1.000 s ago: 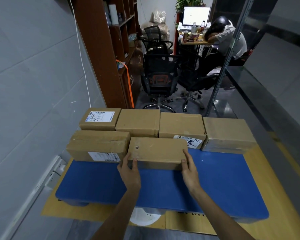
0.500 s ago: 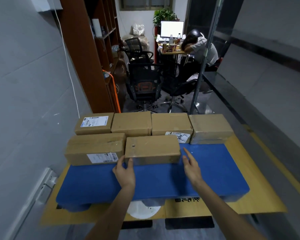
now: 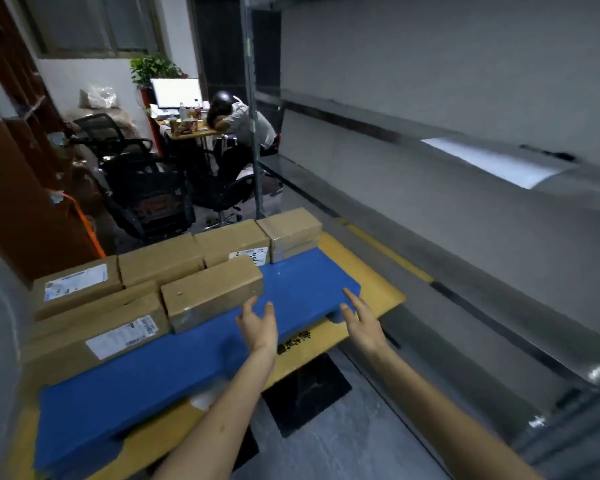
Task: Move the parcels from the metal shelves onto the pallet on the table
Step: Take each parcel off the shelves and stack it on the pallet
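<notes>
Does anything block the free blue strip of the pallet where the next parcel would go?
Nothing visible does. The pallet is bare in front of the six parcels; both hands, left and right, hover empty above its right end.

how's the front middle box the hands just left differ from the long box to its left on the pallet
The plain front box shows no shipping label; the long box carries a white label on its near face. The plain front box is shorter along the row, while the long box stretches further toward the wall. The plain front box's top looks smooth; the long box's top flap looks creased and raised. Both are brown cardboard and sit side by side on the blue pallet.
</notes>
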{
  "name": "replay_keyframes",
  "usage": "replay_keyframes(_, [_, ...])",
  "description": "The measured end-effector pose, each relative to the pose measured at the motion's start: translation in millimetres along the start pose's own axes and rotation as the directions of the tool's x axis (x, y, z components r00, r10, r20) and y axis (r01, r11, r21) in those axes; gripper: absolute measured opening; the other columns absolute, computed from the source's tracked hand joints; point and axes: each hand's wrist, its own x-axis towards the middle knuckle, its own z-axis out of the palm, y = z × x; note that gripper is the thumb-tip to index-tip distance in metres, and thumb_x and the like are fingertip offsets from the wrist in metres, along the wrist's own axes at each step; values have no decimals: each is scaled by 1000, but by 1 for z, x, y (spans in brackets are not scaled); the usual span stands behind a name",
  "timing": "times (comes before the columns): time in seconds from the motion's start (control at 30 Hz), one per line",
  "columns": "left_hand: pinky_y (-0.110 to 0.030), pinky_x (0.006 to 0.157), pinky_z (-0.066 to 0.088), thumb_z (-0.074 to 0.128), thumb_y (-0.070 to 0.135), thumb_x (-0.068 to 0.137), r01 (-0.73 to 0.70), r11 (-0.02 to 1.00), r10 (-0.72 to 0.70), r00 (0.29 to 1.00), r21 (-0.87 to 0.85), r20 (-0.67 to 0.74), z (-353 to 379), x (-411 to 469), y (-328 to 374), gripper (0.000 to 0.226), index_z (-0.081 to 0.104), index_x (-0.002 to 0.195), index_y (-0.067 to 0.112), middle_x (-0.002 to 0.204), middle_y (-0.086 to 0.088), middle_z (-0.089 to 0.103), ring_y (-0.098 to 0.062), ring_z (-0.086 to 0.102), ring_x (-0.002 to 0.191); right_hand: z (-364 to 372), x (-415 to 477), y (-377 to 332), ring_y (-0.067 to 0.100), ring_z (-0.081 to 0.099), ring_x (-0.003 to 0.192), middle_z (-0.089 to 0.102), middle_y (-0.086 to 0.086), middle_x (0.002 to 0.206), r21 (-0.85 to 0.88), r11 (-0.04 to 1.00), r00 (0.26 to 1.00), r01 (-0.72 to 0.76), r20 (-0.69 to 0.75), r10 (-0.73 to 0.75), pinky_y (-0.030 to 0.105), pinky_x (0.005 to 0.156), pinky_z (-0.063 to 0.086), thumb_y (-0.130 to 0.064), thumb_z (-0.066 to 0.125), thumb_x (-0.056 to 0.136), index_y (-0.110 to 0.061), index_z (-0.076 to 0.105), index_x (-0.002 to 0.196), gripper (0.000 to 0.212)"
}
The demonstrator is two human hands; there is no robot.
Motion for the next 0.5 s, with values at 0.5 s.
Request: replay_keyframes(0.5, [-42,109,41,60,29,98,-479,878,262,463,-10,847,202,-347,11,43,52,140,24,143,-1,47,-21,46,131,-284,-292,111,19,24,148,30,1,160,33,957,727,-289,-643,242,39,121,21,-31,44,104,-22,30,154,53])
